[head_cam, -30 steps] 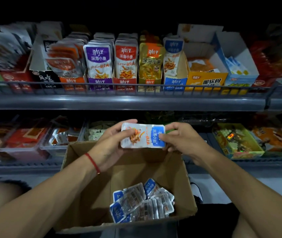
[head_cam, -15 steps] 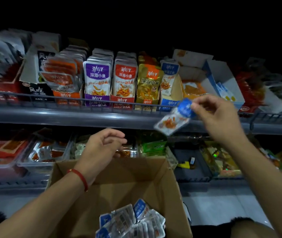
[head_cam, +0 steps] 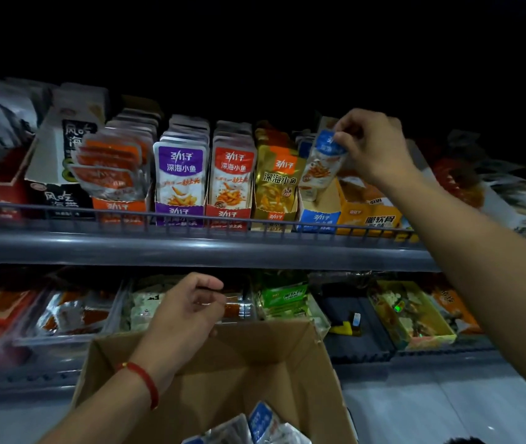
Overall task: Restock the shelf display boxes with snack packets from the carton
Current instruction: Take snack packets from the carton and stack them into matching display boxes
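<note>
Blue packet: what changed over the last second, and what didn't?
The right hand carried the blue packet up from above the carton to the blue display box on the upper shelf, pinching its top. The left hand let go of the packet and now hangs over the carton, fingers loosely curled, holding nothing. The other shelf boxes and the packets left in the carton look unchanged.

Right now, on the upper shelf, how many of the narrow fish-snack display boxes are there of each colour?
Orange box: 1
Purple box: 1
Red box: 1
Gold box: 1
Blue box: 1
Total: 5
The right hand pinches a blue packet over the blue box.
</note>
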Demonstrator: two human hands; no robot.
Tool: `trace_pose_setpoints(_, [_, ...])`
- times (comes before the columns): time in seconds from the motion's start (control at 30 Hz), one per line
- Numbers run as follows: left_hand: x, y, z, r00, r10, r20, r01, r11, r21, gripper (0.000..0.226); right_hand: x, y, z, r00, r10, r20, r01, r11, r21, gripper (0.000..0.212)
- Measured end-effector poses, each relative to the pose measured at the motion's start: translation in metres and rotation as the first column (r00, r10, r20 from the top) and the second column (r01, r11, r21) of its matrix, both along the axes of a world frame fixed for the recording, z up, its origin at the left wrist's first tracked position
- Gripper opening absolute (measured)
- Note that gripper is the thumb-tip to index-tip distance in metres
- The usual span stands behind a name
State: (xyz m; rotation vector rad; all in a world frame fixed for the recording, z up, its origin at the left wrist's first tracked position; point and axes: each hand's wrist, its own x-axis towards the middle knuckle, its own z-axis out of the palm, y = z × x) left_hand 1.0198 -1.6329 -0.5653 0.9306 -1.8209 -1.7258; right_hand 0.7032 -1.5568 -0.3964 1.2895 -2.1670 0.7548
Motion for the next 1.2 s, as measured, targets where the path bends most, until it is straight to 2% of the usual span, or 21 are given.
trace_pose_setpoints(0.23, [0.002,-0.002,-0.002,1.0,-0.013,0.019,0.013,1.0,0.009,0.024,-0.014,-0.024,-0.027,0.999,-0.004,0.037,-0.003,0.985,0.175,0.019])
trace_pose_setpoints(0.43, [-0.001,-0.002,-0.005,1.0,-0.009,0.018,0.009,1.0,0.018,0.026,-0.017,-0.03,-0.03,0.998,-0.063,0.006,0.061,0.985,0.164,0.024])
trace_pose_setpoints(0.67, [0.002,-0.002,-0.003,0.999,-0.022,0.025,0.021,0.999,0.03,0.028,-0.016,-0.037,-0.029,0.978,-0.137,-0.155,0.163,0.971,0.176,0.028])
trace_pose_setpoints(0.93, [0.003,-0.002,-0.004,0.999,-0.033,0.043,0.033,0.999,0.009,0.029,-0.012,-0.035,-0.031,0.967,-0.191,-0.169,0.219,0.96,0.173,0.035])
trace_pose_setpoints(1.03, [0.003,-0.004,-0.009,0.996,-0.052,0.077,0.054,0.998,-0.024,0.03,-0.007,-0.022,-0.033,0.973,-0.164,-0.164,0.188,0.972,0.143,0.035])
trace_pose_setpoints(1.2, [0.004,0.0,-0.017,0.977,-0.113,0.18,0.127,0.99,-0.065,0.028,0.012,0.018,-0.052,0.983,-0.028,-0.183,0.027,1.0,-0.003,0.022])
